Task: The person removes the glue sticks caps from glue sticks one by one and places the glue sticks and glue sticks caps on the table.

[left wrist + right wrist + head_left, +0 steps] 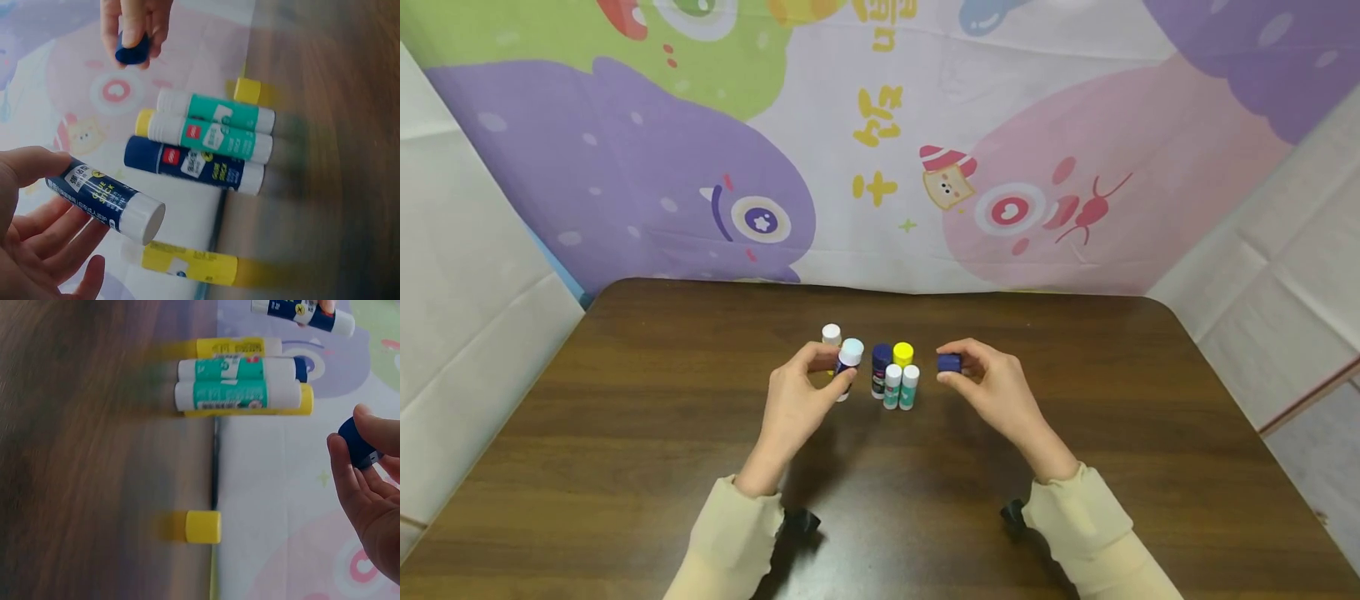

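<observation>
My left hand (793,400) pinches a navy glue stick (103,194) between thumb and fingers, raised over the table; its navy cap is off and a white top shows in the head view. My right hand (996,387) holds a small navy cap (358,444) between thumb and fingertips, to the right of the standing group. Between the hands stand two green glue sticks (231,394) with white tops, a capped navy glue stick (194,165) and a yellow-capped glue stick (903,353). Behind the left hand is a yellow glue stick (190,265) with a white top, partly hidden in the head view.
A loose yellow cap (204,527) stands on the brown wooden table (880,500), hidden by the right hand in the head view. A printed cartoon cloth (865,242) hangs behind the far table edge. White cloth panels (467,275) flank both sides.
</observation>
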`<control>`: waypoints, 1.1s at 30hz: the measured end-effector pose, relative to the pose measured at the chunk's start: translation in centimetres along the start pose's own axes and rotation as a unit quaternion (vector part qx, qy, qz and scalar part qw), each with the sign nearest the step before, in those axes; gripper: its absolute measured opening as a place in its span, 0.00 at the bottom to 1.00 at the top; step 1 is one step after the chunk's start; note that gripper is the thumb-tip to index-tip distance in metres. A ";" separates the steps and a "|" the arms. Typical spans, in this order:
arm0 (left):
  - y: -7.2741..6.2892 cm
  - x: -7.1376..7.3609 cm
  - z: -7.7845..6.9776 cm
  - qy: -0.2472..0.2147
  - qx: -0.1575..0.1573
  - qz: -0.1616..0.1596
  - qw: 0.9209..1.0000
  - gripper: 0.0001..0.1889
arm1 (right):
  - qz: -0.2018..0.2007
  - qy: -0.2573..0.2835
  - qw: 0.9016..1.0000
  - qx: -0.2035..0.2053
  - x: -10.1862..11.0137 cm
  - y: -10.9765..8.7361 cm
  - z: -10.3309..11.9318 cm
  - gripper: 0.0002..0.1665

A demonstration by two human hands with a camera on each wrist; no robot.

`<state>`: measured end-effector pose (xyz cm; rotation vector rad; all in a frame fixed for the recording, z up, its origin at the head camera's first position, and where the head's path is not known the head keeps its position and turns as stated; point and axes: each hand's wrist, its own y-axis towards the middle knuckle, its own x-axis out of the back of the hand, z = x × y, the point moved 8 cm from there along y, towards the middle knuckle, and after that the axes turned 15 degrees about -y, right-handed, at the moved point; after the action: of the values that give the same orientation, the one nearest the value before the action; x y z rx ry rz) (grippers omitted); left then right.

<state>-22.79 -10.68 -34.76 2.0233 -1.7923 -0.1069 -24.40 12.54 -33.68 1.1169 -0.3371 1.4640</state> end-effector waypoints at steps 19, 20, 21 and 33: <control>0.8 2.9 3.9 0.043 0.097 -0.082 0.991 0.14 | -0.009 -0.072 0.992 -0.107 0.0 0.2 -5.9 0.18; 0.8 2.9 4.0 0.043 0.099 -0.085 0.991 0.15 | -0.003 -0.078 0.991 -0.110 -0.2 0.3 -6.2 0.19; 0.9 3.0 4.1 0.044 0.101 -0.088 0.990 0.15 | 0.004 -0.083 0.990 -0.114 -0.4 0.3 -6.5 0.19; 1.7 3.4 5.6 0.055 0.126 -0.104 0.985 0.16 | 0.085 -0.122 0.973 -0.178 -2.9 0.4 -9.4 0.20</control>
<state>-25.67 -15.54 -38.44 2.3399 -1.5902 0.1768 -29.28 17.75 -40.41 0.9925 -0.8516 1.3466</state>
